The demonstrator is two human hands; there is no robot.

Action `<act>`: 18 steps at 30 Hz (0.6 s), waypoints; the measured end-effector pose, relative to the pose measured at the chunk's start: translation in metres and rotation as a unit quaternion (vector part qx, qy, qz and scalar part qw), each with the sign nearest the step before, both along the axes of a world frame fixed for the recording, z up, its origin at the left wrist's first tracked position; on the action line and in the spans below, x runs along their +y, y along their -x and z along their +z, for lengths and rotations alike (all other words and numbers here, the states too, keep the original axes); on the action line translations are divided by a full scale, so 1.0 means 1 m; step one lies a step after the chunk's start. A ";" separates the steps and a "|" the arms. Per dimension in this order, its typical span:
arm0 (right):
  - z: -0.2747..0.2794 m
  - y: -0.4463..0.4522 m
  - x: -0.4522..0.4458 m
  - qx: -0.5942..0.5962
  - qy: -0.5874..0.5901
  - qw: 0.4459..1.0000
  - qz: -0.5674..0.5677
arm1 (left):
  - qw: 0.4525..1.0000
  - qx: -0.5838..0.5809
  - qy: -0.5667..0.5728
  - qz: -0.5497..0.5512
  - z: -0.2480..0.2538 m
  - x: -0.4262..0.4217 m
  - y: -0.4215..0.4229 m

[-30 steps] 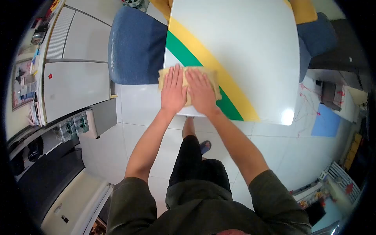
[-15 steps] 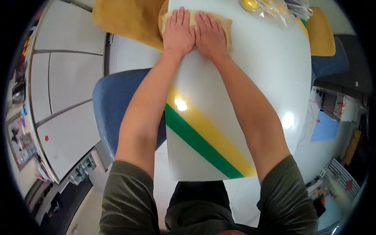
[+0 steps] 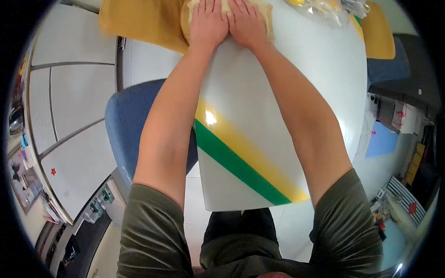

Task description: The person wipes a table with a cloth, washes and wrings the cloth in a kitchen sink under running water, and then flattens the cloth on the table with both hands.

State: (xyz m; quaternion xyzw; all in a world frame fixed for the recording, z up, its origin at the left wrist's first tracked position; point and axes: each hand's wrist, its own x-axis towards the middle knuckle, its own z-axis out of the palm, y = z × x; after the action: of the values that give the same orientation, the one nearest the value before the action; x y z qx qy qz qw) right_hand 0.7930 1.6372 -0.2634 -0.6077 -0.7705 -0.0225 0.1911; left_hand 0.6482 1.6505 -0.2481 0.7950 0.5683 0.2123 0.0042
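Observation:
Both palms press down on a folded tan cloth (image 3: 267,16) at the far end of the white table (image 3: 241,92). My left hand (image 3: 209,24) lies flat on the cloth's left half, fingers stretched forward. Beside it, thumbs close together, my right hand (image 3: 249,24) rests flat on the right half. Neither hand is wrapped round anything. The top frame edge cuts off some fingertips and the far side of the cloth.
Green (image 3: 241,162) and yellow stripes cross the table's near corner. A blue chair (image 3: 127,120) and a mustard chair (image 3: 139,23) stand along the left. A clear plastic bag (image 3: 324,11) with yellow items sits at the far right, near another mustard chair (image 3: 380,32).
Both hands and the cloth now appear higher in view, partly past the top edge. The whole scene has also shifted slightly with the head. Both palms remain flat on the cloth.

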 end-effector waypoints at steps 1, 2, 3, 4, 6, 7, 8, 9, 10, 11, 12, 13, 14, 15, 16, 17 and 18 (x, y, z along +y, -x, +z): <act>0.003 -0.001 -0.005 0.009 0.008 1.000 0.002 | 1.000 -0.002 -0.004 0.008 -0.001 -0.005 -0.003; 0.005 -0.001 -0.016 0.019 0.018 1.000 0.003 | 1.000 0.007 -0.011 0.012 -0.004 -0.018 -0.005; 0.005 -0.001 -0.034 0.020 0.028 0.999 0.004 | 1.000 0.017 -0.017 0.018 -0.007 -0.035 -0.007; 0.008 0.000 -0.056 0.023 0.037 0.999 0.005 | 0.999 0.030 -0.023 0.023 -0.008 -0.053 -0.006; 0.012 0.002 -0.104 0.022 0.034 0.999 0.011 | 1.000 0.020 -0.020 0.013 -0.013 -0.102 -0.001; 0.009 0.002 -0.134 0.017 0.020 1.000 0.016 | 1.000 0.014 -0.022 0.007 -0.013 -0.130 0.001; 0.007 0.002 -0.165 0.010 0.005 1.000 0.021 | 1.000 -0.003 -0.013 -0.006 -0.008 -0.160 0.002; 0.010 0.002 -0.197 0.021 0.015 0.999 0.028 | 1.000 -0.021 -0.005 -0.020 -0.001 -0.195 0.005; 0.013 0.003 -0.233 0.019 0.022 0.999 0.032 | 0.999 -0.038 0.000 -0.033 0.007 -0.231 0.006; 0.014 0.002 -0.269 0.018 0.028 0.999 0.035 | 0.998 -0.046 0.012 -0.037 0.012 -0.266 0.006; 0.019 0.001 -0.309 0.017 0.035 0.999 0.037 | 0.997 -0.053 0.026 -0.042 0.018 -0.306 0.005; 0.030 -0.001 -0.351 0.029 0.053 0.998 0.034 | 0.996 -0.060 0.044 -0.041 0.025 -0.346 0.002; 0.040 -0.001 -0.392 0.041 0.072 0.996 0.030 | 0.995 -0.065 0.064 -0.042 0.029 -0.384 -0.001; 0.048 -0.004 -0.435 0.044 0.085 0.995 0.023 | 0.994 -0.064 0.082 -0.043 0.035 -0.426 -0.005; 0.053 -0.007 -0.478 0.048 0.098 0.994 0.014 | 0.992 -0.063 0.100 -0.044 0.040 -0.466 -0.011; 0.056 -0.010 -0.516 0.050 0.114 0.992 0.005 | 0.990 -0.063 0.121 -0.046 0.043 -0.503 -0.015; 0.060 -0.015 -0.554 0.060 0.126 0.990 0.001 | 0.987 -0.067 0.138 -0.047 0.048 -0.540 -0.020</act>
State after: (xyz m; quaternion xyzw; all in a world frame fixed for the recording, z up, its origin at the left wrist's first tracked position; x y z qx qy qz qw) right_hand 0.8083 1.0835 -0.2037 -0.6261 -0.7551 0.1120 0.1591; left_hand 0.6685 1.1110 -0.2006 0.7963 0.5529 0.1842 0.1619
